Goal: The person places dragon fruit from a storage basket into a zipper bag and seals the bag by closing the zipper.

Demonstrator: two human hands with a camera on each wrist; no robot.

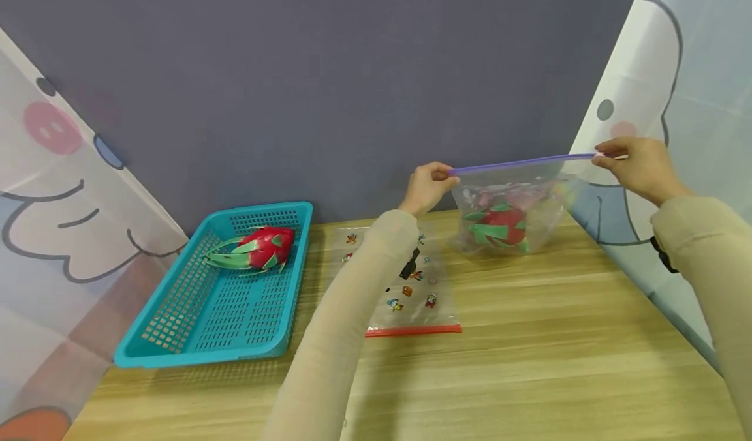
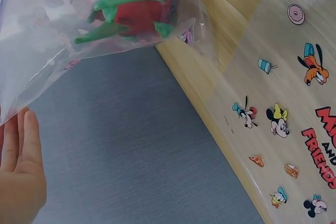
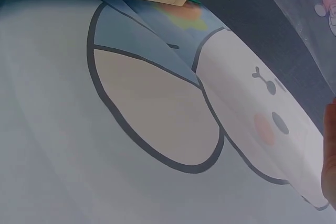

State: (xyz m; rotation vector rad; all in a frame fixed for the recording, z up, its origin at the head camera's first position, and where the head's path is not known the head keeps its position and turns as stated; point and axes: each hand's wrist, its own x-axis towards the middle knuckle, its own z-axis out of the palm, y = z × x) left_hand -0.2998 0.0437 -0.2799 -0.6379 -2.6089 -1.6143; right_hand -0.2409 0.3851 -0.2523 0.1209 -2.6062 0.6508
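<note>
A clear zip bag (image 1: 537,196) with a purple zip strip hangs between my two hands over the back right of the table. Inside it lies a red dragon fruit (image 1: 506,224) with green scales, also seen through the plastic in the left wrist view (image 2: 142,11). My left hand (image 1: 427,185) pinches the strip's left end between thumb and fingers. At the right end my right hand (image 1: 637,166) pinches the strip near a pale slider. Only an edge of the right hand (image 3: 329,156) shows in the right wrist view, beside part of the bag.
A blue plastic basket (image 1: 294,297) on the left holds another dragon fruit (image 1: 271,248). Flat on the wooden table (image 1: 529,363) lies a clear bag (image 1: 431,307) with cartoon prints and a red zip, partly under my left arm. Grey and printed cloths stand behind and beside.
</note>
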